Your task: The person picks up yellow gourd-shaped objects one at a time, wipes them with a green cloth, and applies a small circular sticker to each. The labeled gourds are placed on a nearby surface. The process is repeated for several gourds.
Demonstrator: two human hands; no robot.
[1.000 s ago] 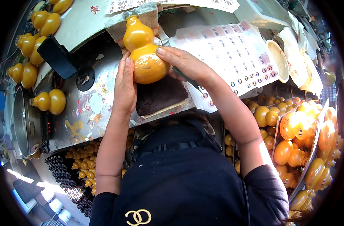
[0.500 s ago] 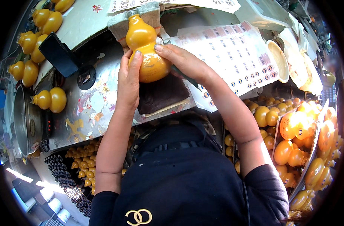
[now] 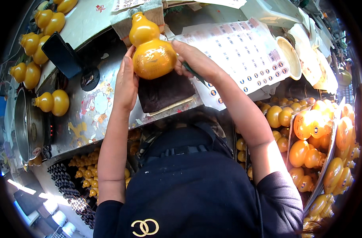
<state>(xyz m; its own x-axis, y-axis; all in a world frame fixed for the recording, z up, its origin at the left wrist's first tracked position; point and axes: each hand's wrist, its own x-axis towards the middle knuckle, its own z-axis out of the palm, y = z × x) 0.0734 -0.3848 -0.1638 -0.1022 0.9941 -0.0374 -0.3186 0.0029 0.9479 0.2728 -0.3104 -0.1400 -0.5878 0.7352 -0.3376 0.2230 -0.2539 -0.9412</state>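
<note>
A left hand [image 3: 127, 81] cupped a yellow gourd [image 3: 151, 49], fingers together, steadying it over the counter [image 3: 89, 107] edge. The right hand [image 3: 196, 59] pinched a thin green tool [image 3: 194, 73] against it.

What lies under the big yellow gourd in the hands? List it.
Under the gourd a dark brown pad lies on the metal counter; the gourd covers the contact between them.

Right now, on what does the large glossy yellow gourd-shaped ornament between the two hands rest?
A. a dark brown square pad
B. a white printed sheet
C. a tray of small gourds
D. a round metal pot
A: the large glossy yellow gourd-shaped ornament, steadied by the left hand and right hand, appears to rest on the dark brown square pad on the worn metal counter.
</note>
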